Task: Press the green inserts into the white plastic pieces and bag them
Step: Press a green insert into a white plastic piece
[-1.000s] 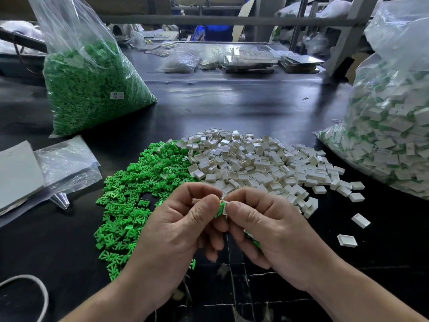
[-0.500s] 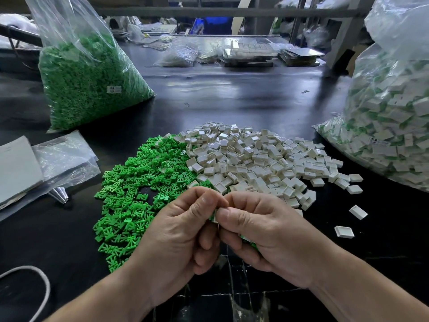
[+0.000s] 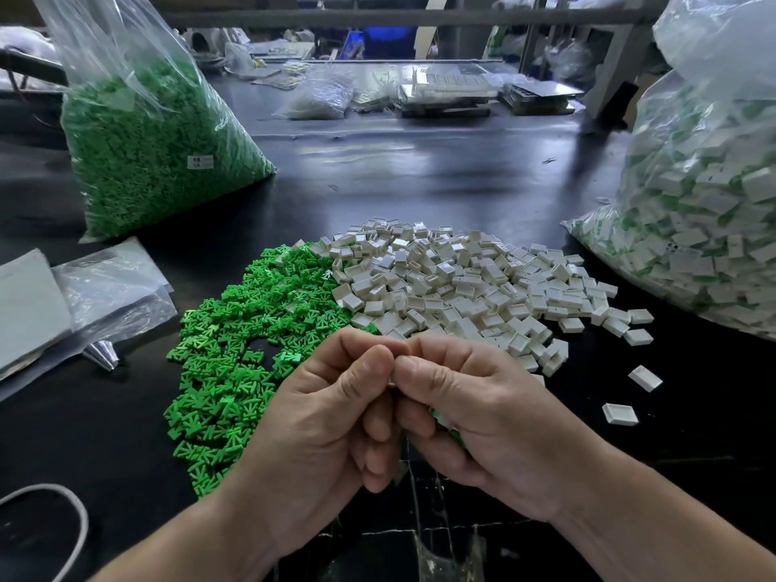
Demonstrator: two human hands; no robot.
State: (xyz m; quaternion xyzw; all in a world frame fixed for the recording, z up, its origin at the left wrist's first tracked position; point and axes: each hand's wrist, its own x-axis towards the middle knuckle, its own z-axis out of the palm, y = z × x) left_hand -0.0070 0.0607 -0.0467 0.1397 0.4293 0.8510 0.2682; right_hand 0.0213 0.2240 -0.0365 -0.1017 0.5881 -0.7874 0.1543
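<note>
My left hand (image 3: 331, 417) and my right hand (image 3: 474, 413) meet thumb to thumb over the table's front, pinching one small white piece (image 3: 392, 383) between them; it is almost wholly hidden by the fingers. Green and white bits (image 3: 447, 426) also show inside my curled right palm. Just beyond the hands lie a loose pile of green inserts (image 3: 247, 338) on the left and a heap of white plastic pieces (image 3: 457, 287) on the right. A clear bag of assembled white-and-green pieces (image 3: 709, 212) stands at the far right.
A large clear bag of green inserts (image 3: 147, 153) stands at the back left. Flat empty plastic bags (image 3: 113, 287) and a grey pad (image 3: 25, 312) lie at the left. A white cord (image 3: 63, 506) loops at the bottom left. Trays and bags crowd the table's far edge.
The green insert seen between the thumbs a second ago is now hidden; the thumbs have closed together on the piece. The hands stay in the same spot.
</note>
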